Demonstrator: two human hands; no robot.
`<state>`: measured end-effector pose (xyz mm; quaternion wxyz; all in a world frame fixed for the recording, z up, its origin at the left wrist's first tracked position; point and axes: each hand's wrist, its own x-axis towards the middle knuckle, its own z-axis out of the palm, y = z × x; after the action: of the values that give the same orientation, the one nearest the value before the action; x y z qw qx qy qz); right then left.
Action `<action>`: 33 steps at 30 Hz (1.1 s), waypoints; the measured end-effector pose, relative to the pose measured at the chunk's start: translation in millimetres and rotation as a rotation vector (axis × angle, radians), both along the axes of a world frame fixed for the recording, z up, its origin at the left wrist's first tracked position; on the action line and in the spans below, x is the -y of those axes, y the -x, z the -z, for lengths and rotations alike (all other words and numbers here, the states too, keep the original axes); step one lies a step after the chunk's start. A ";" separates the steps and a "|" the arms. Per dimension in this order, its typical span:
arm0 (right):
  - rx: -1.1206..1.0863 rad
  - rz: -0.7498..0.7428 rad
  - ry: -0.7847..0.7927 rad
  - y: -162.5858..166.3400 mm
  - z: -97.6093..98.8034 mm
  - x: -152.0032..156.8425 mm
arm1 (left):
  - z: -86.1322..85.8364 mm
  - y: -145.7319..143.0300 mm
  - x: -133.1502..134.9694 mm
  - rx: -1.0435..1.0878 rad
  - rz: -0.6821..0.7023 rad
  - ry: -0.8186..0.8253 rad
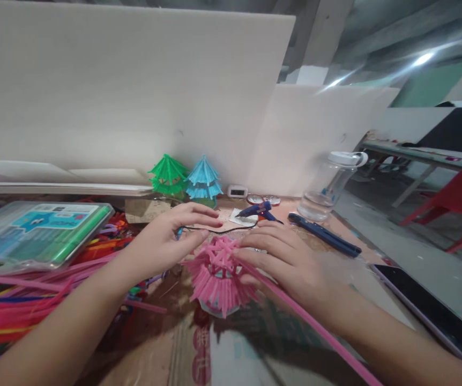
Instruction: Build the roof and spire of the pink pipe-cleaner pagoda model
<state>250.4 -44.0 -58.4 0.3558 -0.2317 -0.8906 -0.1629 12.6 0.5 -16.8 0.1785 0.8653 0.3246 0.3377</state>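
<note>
In front of me stands a small pink pavilion-like model made of pipe cleaners, with a fringed skirt and a lattice top. My left hand is at its upper left, fingers stretched out and apart from one another, holding nothing. My right hand is on the model's right side, its fingers closed on a long pink pipe cleaner at the model's top. That pipe cleaner runs down to the lower right under my wrist. The right thumb is partly hidden behind the model.
Green and blue models stand behind. A glue gun, pliers-like blue tool, water bottle and phone lie rightward. Leftward are a plastic marker case and many coloured pipe cleaners.
</note>
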 end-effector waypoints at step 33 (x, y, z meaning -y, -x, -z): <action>-0.024 0.075 0.150 3.8 -7.3 5.8 | 6.1 -3.3 4.5 -0.099 -0.097 -0.025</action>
<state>246.6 -49.8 -51.0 0.3417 -0.2930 -0.8866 -0.1062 15.9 -4.0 -22.8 0.1348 0.8664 0.3701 0.3069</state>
